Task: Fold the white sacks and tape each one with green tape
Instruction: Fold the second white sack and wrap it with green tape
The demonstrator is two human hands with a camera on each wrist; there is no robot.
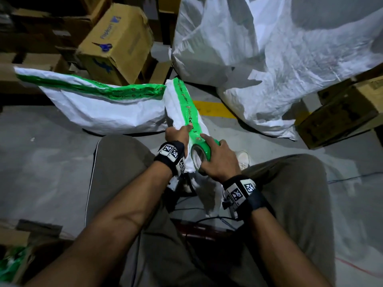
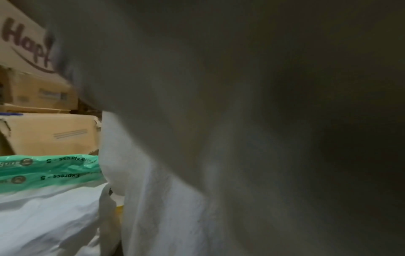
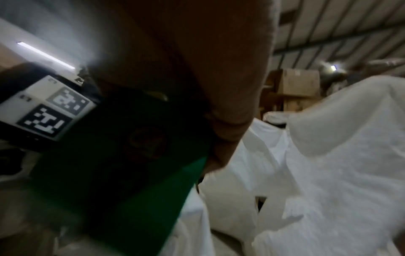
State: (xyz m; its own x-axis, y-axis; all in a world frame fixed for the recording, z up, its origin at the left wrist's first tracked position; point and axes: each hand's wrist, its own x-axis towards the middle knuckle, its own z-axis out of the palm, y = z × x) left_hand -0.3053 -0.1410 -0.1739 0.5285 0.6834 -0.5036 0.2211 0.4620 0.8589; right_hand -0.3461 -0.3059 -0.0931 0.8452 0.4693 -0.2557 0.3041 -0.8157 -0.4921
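A folded white sack (image 1: 176, 108) stands between my knees, a strip of green tape (image 1: 187, 108) running down its edge. My left hand (image 1: 179, 132) grips the sack, its thumb pressing the strip down. My right hand (image 1: 215, 158) grips the green tape roll (image 1: 202, 154) against the sack just below that strip. In the right wrist view the tape roll (image 3: 153, 199) shows dark green under my fingers (image 3: 230, 135). A second white sack (image 1: 107, 108), taped with green (image 2: 48, 171), lies on the floor to the left. In the left wrist view the held sack (image 2: 164, 216) fills the frame and my hand is hidden.
A large crumpled pile of white sacks (image 1: 279, 59) rises at the right. Cardboard boxes (image 1: 116, 42) stack behind the taped sack, blue scissors (image 1: 104, 47) lying on one. Another box (image 1: 342, 112) stands at far right. A yellow line (image 1: 215, 109) marks the grey floor. Cables (image 1: 217, 220) trail between my legs.
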